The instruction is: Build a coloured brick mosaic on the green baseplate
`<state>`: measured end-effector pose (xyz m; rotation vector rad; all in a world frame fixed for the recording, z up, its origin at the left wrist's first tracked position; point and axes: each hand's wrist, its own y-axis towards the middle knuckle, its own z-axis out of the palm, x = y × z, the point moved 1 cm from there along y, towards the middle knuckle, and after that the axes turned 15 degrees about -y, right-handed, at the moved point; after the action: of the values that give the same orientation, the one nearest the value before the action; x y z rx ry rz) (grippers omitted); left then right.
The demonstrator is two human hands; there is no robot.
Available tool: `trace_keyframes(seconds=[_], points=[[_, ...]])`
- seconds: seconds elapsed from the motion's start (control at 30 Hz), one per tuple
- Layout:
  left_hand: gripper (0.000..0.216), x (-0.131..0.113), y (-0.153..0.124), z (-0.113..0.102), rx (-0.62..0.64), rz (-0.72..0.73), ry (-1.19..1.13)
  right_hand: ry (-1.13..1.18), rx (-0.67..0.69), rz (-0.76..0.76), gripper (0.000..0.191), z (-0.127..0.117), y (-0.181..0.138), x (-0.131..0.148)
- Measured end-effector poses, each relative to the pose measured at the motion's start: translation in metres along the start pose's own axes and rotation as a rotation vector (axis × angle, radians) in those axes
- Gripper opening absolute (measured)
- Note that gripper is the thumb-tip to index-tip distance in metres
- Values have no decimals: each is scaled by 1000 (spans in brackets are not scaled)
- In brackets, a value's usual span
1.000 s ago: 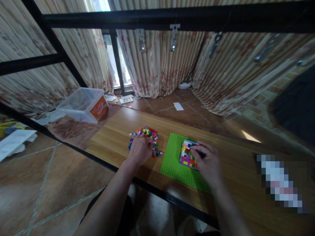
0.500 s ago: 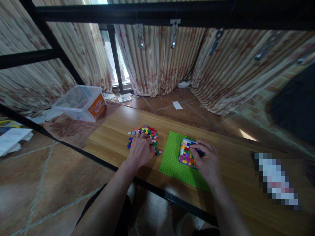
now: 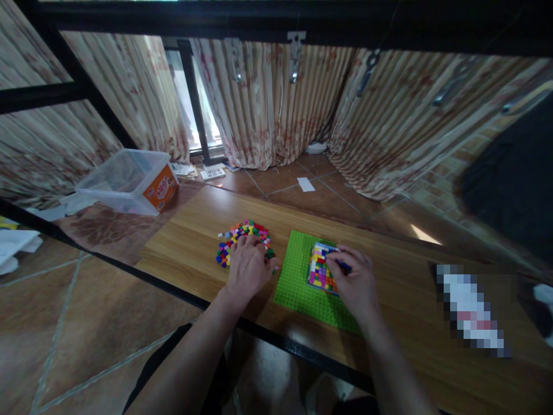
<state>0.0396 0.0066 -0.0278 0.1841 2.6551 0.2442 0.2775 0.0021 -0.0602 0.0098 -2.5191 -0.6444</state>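
A green studded baseplate (image 3: 298,288) lies on the wooden table (image 3: 190,248). On its far right part sits a patch of small bricks in many colours (image 3: 318,271). My right hand (image 3: 352,282) rests on that patch, fingers pinched on a small blue brick at the patch's right edge. To the left of the plate lies a pile of loose coloured bricks (image 3: 242,236). My left hand (image 3: 248,265) lies on the near side of the pile, fingers curled down into it; what they hold, if anything, is hidden.
A clear plastic tub (image 3: 125,181) with an orange label stands on the floor beyond the table's left end. Papers (image 3: 211,172) lie near the curtains (image 3: 276,109). A black metal frame (image 3: 276,23) runs overhead. A blurred-out object (image 3: 469,308) lies on the table at the right.
The view has drifted a little, shifting everything leftward. Both hands stay where they were, the left on the brick pile and the right on the brick patch.
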Motion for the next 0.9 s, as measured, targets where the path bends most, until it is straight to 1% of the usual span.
trace_keyframes(seconds=[0.23, 0.33, 0.4, 0.47, 0.53, 0.57, 0.63, 0.73, 0.8, 0.9], points=[[14, -8, -1, 4, -20, -47, 38, 7, 3, 1, 22, 0, -1, 1], [12, -8, 1, 3, -55, -19, -16, 14, 1, 12, 20, -2, 0, 4], [10, -9, 2, 3, -95, 52, -111, 21, -57, 30, 20, -6, 0, 9], [7, -11, 2, 5, -134, 137, -255, 35, -127, 17, 19, -13, -1, 17], [6, -17, 1, 7, -148, 188, -436, 82, -124, -62, 18, -19, -5, 29], [6, -21, 0, 8, -138, 189, -537, 121, -79, -105, 18, -21, -8, 35], [8, -30, -1, 11, -72, 147, -743, 171, 0, -181, 22, -23, -15, 47], [14, -43, -3, 13, 112, 39, -1012, 181, 79, -249, 29, -23, -23, 57], [18, -50, -3, 14, 217, -11, -1141, 188, 87, -242, 28, -23, -25, 59], [18, -53, -2, 18, 290, -64, -1260, 202, 66, -202, 21, -24, -24, 57]])
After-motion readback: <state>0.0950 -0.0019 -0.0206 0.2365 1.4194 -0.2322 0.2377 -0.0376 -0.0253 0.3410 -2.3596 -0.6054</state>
